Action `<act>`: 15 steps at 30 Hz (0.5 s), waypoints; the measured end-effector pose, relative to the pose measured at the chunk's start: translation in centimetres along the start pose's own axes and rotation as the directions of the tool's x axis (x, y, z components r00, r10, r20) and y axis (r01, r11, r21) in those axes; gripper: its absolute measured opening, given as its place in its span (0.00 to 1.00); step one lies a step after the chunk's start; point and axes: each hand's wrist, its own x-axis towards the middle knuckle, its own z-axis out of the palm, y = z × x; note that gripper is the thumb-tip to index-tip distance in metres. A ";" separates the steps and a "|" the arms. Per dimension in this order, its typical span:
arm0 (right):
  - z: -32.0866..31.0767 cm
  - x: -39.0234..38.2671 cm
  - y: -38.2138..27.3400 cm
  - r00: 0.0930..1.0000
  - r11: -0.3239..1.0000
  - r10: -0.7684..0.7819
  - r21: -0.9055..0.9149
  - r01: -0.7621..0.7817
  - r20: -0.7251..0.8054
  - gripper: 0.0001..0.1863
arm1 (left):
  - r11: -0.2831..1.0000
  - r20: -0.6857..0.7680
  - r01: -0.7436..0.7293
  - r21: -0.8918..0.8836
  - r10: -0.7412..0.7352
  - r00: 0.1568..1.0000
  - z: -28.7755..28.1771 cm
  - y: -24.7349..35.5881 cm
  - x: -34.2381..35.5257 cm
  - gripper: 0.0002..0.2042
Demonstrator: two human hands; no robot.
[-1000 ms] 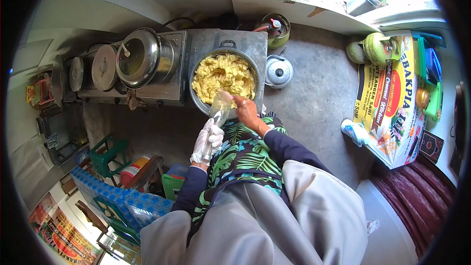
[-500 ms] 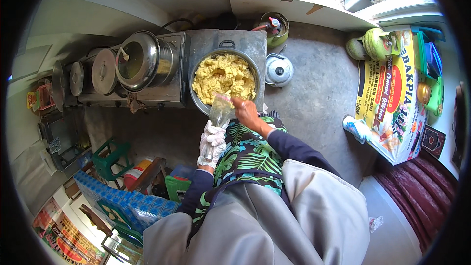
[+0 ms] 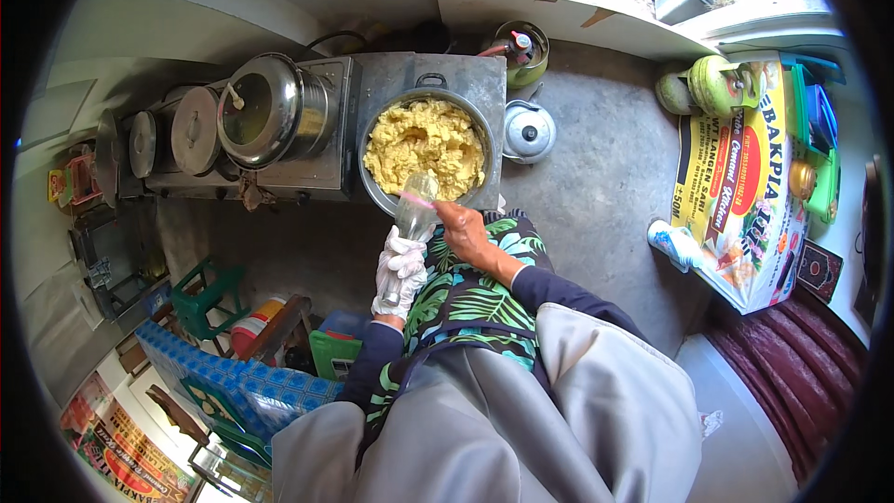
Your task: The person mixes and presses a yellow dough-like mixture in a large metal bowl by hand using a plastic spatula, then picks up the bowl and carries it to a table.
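My left hand [image 3: 401,270], in a white glove, is wrapped round a clear bottle [image 3: 415,216] held slantwise just in front of the pot. A thin pink band [image 3: 419,199] circles the bottle close to its far end. My bare right hand [image 3: 466,231] has its fingers closed at the band's right side; the fingertips are partly hidden. Beyond the bottle, a large metal pot [image 3: 490,177] holds a crumbly yellow mash [image 3: 424,144] with a hollow in its middle. The bottle's far end overlaps the pot's near rim in view.
Lidded pots [image 3: 265,112] line the stove on the left. A kettle [image 3: 531,133] and a green gas cylinder [image 3: 531,70] stand right of the pot. Further right is a printed box [image 3: 736,196]. A green stool [image 3: 205,298] and a blue-covered table [image 3: 242,382] are at lower left.
My right hand has shifted slightly down and left. The pink band now sits lower on the bottle, with more clear bottle showing beyond it. My left hand has moved slightly left.
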 end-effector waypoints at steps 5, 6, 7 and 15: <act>0.2 1.8 5.5 0.982 0.977 0.189 -0.107 -0.186 0.018 0.10 | 1.000 0.007 0.024 -0.008 -0.024 1.000 -0.4 -1.2 0.6 0.33; 0.0 2.3 4.7 0.980 0.977 0.197 -0.093 -0.194 0.034 0.10 | 1.000 0.034 0.000 -0.027 0.001 0.999 -0.4 -1.2 0.5 0.33; 0.0 2.1 3.4 0.992 0.992 0.123 -0.037 -0.124 -0.029 0.11 | 0.999 0.048 -0.032 -0.042 0.034 0.998 -0.2 -1.3 0.3 0.32; 1.1 0.5 4.5 0.974 0.975 0.221 -0.005 -0.222 -0.051 0.16 | 0.990 0.039 -0.049 -0.131 0.054 0.998 -0.2 -2.5 1.1 0.22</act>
